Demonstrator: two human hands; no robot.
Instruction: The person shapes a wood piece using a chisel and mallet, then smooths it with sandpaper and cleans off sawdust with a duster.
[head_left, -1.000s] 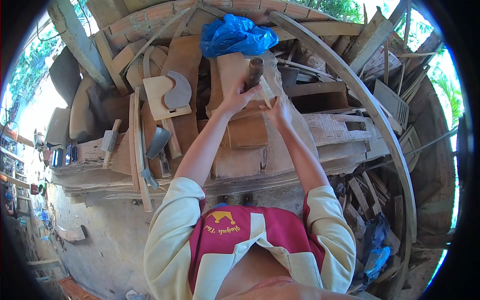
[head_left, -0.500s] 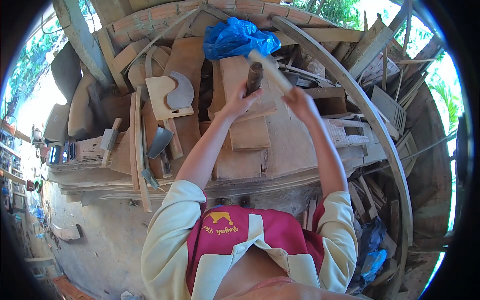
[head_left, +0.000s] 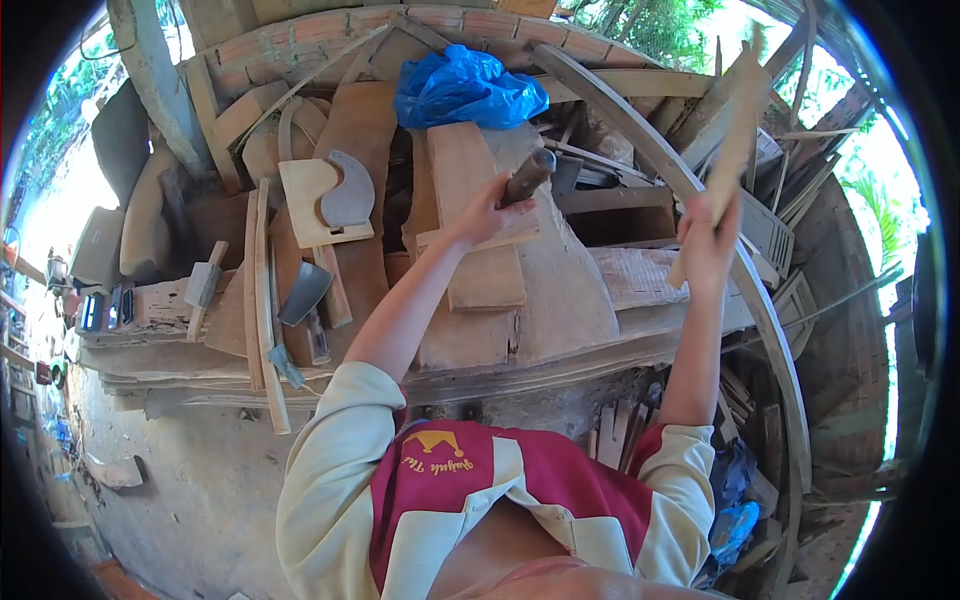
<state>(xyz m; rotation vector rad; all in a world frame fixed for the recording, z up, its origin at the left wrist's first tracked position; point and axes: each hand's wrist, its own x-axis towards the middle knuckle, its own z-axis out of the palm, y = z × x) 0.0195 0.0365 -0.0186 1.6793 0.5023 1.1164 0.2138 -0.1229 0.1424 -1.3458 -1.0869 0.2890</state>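
Note:
My left hand (head_left: pixel 487 216) is wrapped round a dark, round tool handle (head_left: pixel 530 176), tilted up and to the right. Its lower end and any blade are hidden by the hand. Under that hand lies a small piece of wood (head_left: pixel 515 234) on a flat wooden block (head_left: pixel 487 280). My right hand (head_left: pixel 710 240) grips a long pale wooden stick (head_left: pixel 737 140), raised well to the right and apart from the handle. A short end of the stick shows below the fist.
Wooden boards (head_left: pixel 570 300) form the work surface. On its left lie a curved grey template (head_left: pixel 347 190), a dark metal blade (head_left: pixel 306 292) and narrow strips (head_left: pixel 254 290). A blue plastic bag (head_left: pixel 470 87) sits at the back. A long curved beam (head_left: pixel 775 320) arches along the right.
My right hand has swung the stick away from the tool handle, up and to the right. My left hand keeps its grip, and the handle now leans further right.

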